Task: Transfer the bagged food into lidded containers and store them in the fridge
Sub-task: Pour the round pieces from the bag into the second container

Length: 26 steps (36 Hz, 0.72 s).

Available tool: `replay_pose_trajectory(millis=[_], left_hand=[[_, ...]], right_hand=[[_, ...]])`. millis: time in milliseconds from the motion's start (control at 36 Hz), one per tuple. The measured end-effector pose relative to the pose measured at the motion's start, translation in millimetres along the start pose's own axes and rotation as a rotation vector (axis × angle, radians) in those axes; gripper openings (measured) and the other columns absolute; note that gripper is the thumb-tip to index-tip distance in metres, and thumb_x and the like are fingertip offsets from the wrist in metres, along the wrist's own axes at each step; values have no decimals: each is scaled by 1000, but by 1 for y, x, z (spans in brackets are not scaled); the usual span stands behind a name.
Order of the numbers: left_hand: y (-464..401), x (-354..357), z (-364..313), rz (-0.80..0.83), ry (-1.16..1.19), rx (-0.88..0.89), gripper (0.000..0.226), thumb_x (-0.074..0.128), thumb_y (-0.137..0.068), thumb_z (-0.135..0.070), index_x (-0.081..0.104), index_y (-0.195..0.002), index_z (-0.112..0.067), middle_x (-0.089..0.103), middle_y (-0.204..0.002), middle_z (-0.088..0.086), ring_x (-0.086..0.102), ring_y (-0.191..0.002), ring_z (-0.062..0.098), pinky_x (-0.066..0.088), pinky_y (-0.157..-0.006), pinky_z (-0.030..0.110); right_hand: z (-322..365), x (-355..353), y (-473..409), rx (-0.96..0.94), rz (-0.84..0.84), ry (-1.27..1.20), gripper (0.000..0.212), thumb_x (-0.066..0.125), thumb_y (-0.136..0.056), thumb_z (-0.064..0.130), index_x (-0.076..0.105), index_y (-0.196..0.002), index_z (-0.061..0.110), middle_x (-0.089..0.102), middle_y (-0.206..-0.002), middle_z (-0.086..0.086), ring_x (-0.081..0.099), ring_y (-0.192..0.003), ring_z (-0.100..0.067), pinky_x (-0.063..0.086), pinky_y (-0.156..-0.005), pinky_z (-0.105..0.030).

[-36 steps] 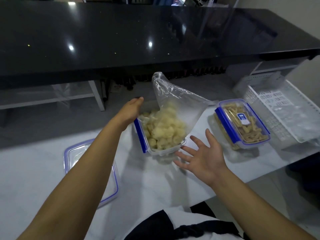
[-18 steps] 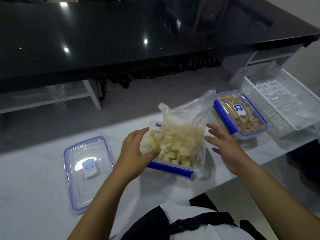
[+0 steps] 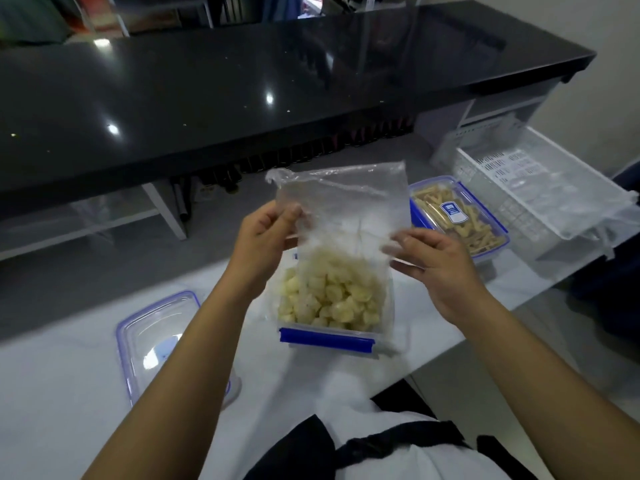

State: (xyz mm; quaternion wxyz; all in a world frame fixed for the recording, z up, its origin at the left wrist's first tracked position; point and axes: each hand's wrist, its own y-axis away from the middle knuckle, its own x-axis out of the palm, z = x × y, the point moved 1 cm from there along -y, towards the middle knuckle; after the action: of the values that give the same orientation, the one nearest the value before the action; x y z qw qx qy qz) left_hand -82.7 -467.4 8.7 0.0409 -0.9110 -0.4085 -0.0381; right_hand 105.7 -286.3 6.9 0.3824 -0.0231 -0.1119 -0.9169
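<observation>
The white counter (image 3: 433, 327) carries everything, with a white wire basket (image 3: 540, 188) at its far right corner. A second ago the clear bag (image 3: 341, 216) lay slumped in the open container (image 3: 327, 339) with both hands spread and off it. Now the bag stands upright over that container near the counter's middle, toward the front edge, lifted by its upper sides. This suggests the person is about to tip or shake the pale food pieces (image 3: 332, 299) out, so the transfer of this bag is not yet done.

The left hand (image 3: 263, 244) pinches the bag's left side, fingers curled together on the plastic. The right hand (image 3: 440, 261) grips the right side, thumb and fingers clamped on the film.

Counted: one bag, two containers, two lids. One container (image 3: 460, 220) is already filled and lidded, toward the far right beside the basket. The loose lid (image 3: 156, 337) lies near the left front edge.
</observation>
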Motion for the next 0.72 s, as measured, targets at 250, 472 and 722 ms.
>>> replay_pose_trajectory(millis=[250,472,722], left_hand=[[10,6,24,-4,-127,-61,24,72,-91,-19,76,-85,-42,76,-91,-12,71,-86,3,55,-72,17],[3,8,-1,-68,-20,86,27,68,-93,-10,77,-84,-34,75,-85,-7,68,-83,9,54,-76,22],[8,4,-20,-104,37,70,15,66,-95,-9,74,-89,-20,69,-92,13,62,-90,35,50,-85,51]], right_hand=[[-18,3,4,56,-7,180,10,65,-94,13,75,-96,11,77,-100,-4,72,-99,-24,58,-89,-39],[7,12,1,16,65,75,12,62,-95,11,72,-99,6,75,-105,-13,74,-94,-29,62,-78,-36],[15,19,3,-2,137,90,14,63,-94,14,73,-100,6,76,-103,-10,74,-97,-29,61,-83,-39]])
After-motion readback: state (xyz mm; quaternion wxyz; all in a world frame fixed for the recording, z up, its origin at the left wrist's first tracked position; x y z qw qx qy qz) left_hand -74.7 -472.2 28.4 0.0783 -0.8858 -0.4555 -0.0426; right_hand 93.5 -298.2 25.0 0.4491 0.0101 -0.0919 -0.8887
